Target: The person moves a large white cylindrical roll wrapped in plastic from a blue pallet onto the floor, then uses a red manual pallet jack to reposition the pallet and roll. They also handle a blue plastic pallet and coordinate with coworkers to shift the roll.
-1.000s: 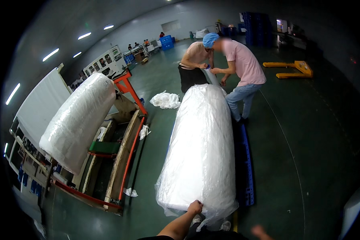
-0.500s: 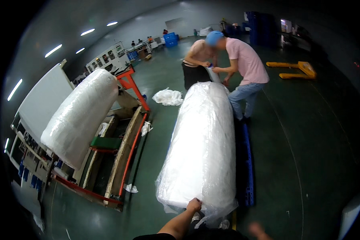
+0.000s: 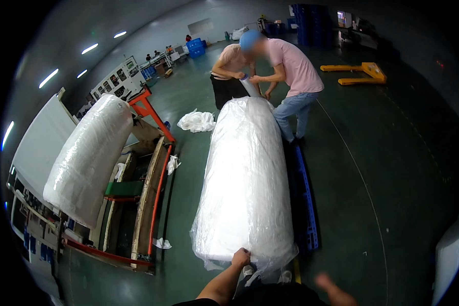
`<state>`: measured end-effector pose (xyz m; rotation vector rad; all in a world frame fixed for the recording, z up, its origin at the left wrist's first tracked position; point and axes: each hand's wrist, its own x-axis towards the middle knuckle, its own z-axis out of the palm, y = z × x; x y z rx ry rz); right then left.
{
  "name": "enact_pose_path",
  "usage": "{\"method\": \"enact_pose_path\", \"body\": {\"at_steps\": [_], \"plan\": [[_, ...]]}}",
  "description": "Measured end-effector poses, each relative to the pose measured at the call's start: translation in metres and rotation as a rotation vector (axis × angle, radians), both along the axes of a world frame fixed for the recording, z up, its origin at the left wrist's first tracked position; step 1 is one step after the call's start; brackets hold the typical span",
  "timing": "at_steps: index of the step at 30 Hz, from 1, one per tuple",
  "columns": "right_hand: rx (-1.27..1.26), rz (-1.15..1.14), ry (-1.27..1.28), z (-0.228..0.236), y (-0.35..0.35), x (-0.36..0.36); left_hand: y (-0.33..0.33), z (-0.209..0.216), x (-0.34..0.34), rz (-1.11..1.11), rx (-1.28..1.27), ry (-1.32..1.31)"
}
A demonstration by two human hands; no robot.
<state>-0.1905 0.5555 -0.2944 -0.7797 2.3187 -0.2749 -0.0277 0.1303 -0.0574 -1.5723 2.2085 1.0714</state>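
Observation:
A large white roll (image 3: 246, 173) wrapped in clear plastic film lies lengthwise before me on a blue pallet (image 3: 309, 209). My left hand (image 3: 241, 257) is closed on the film at the roll's near end, fingers pinched at its edge. Loose film (image 3: 275, 262) hangs in folds beside that hand. My right hand (image 3: 323, 281) is off to the right, apart from the roll and smeared by motion. Beyond the far end, two people bend together, one in a pink shirt (image 3: 293, 66) and blue cap. Between their hands is a tube of film (image 3: 249, 85).
At left, a second wrapped roll (image 3: 89, 160) rests by a red-and-wood frame (image 3: 160, 199). Crumpled white plastic (image 3: 196, 121) lies on the floor near the far end. A yellow pallet jack (image 3: 370, 74) stands far right. Blue crates (image 3: 195, 48) and machines line the back.
My view has turned slightly right, so the scene sits further left. The two people's film tube shows more clearly. My left hand keeps its grip; my right hand stays out to the side.

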Motion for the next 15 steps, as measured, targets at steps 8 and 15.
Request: {"method": "enact_pose_path", "body": {"at_steps": [8, 15], "plan": [[0.101, -0.098, -0.1, 0.03, -0.021, 0.001, -0.003, -0.007, 0.004, -0.018, 0.012, -0.036], [0.018, -0.029, -0.047, 0.034, -0.017, 0.004, -0.003, -0.009, 0.008, -0.032, -0.007, -0.021]]}}
